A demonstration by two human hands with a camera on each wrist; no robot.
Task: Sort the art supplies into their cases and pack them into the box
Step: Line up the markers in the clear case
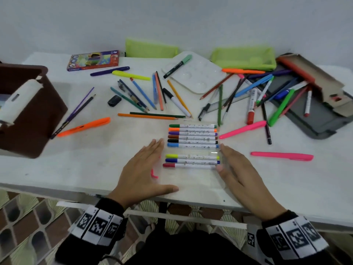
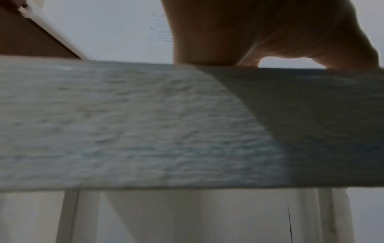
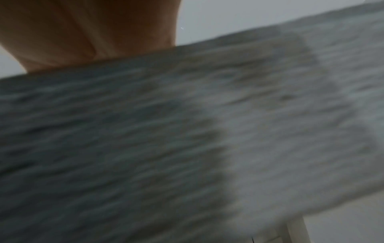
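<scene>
**Both hands flat beside the marker case**

Left hand (image 1: 142, 169): fingers straight, together, lying flat on the white table (image 1: 95, 165), at 9 o'clock of the clear plastic marker case (image 1: 193, 148). Fingertips just beside the case's left edge; contact unclear. Grasping nothing.

Right hand (image 1: 242, 171): fingers straight, flat, at 3 o'clock of the case, fingertips at its right edge. Grasping nothing. Wrist views are blurred: only table edge and palm undersides show.

Case holds nine white-barrelled markers lying parallel, caps left: six in the far group, three in the near group, a gap between.

Small pink piece (image 1: 154, 174) on the table, partly under the left hand.

3 o'clock of the case: pink highlighter (image 1: 281, 156). 10 o'clock: orange highlighter (image 1: 84, 127). 12 o'clock: loose pencils and pens, white paint palette (image 1: 196, 77) with a green marker on it. 2 o'clock: grey tray (image 1: 315, 119) under a pile of pens. 9 o'clock, far left: brown box (image 1: 36, 119). Farthest back: two lime-green pouches (image 1: 244, 57) and a flat colourful crayon box (image 1: 93, 60).
</scene>
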